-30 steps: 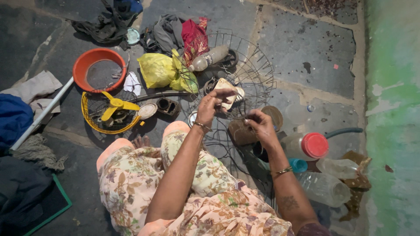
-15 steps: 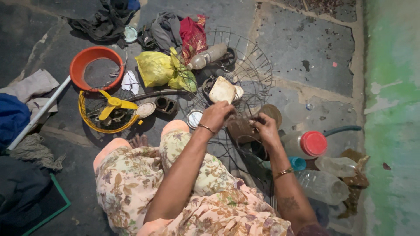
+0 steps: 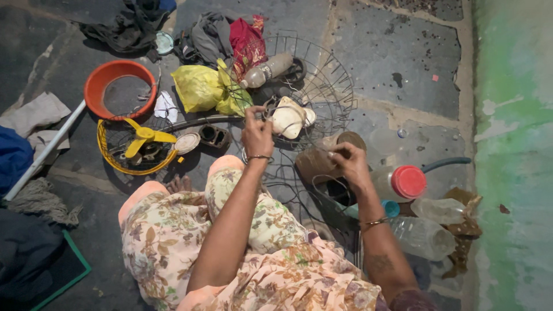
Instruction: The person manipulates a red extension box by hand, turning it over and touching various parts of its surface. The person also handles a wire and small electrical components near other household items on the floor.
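The left hand pinches the wire fan guard just beside the cream motor. The right hand pinches a thin wire, a brown jar beside it and a red-capped bottle to its right.

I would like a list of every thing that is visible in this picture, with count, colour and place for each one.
wire fan guard: one, dark metal, floor at centre
white fan motor: one, off-white, inside the guard, at the left fingertips
orange basin: one, orange, upper left
yellow fan: one, yellow grille and blades, left of the knee
yellow bag: one, yellow, beside the basin
red cloth: one, red, top centre
red-capped bottle: one, clear, right of the right hand
clear bottles: two, by the green wall
white pipe: one, far left
left hand: one, raised toward the motor
right hand: one, pinching something thin, cannot tell what
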